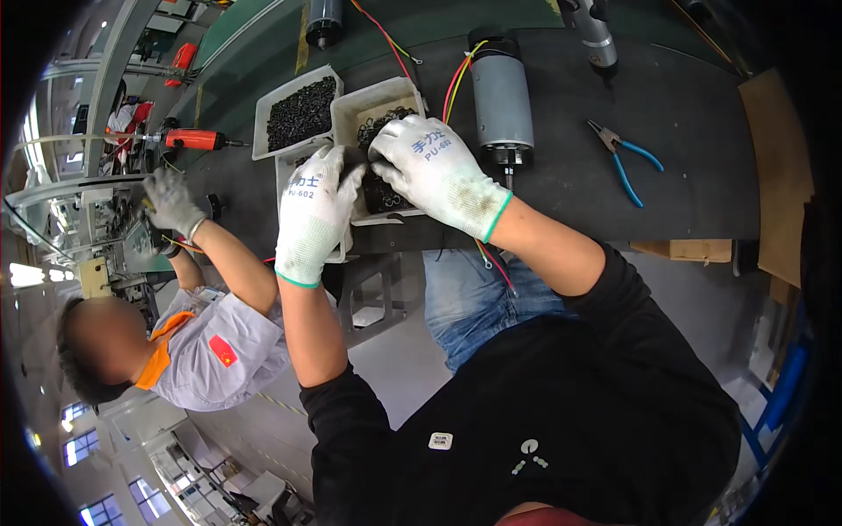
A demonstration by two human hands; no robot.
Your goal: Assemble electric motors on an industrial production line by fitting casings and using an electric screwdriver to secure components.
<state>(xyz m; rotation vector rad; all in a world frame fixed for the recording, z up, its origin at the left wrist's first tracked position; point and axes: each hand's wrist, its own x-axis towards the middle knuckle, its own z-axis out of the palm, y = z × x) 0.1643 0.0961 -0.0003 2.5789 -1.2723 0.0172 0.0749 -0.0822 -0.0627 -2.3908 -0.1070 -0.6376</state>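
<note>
My left hand (309, 206) and my right hand (434, 171), in white coated gloves with green cuffs, are close together over white plastic bins. The right one is over a bin (344, 110) of small black rings (381, 195), its fingers curled downward. Next to it the left hand bends its fingers and thumb inward above a neighbouring bin (285, 167), mostly covered by the glove. Something dark shows between the two sets of fingertips; its kind is hidden. Farther left stands another bin (260, 140) full of small black parts (303, 112).
A grey cylindrical motor (503, 96) with red and yellow wires stands right of the bins. Blue-handled pliers (628, 167) lie farther right, near a cardboard sheet (776, 175). A red power tool (195, 138) is at left, where a co-worker's gloved hand (171, 202) is raised.
</note>
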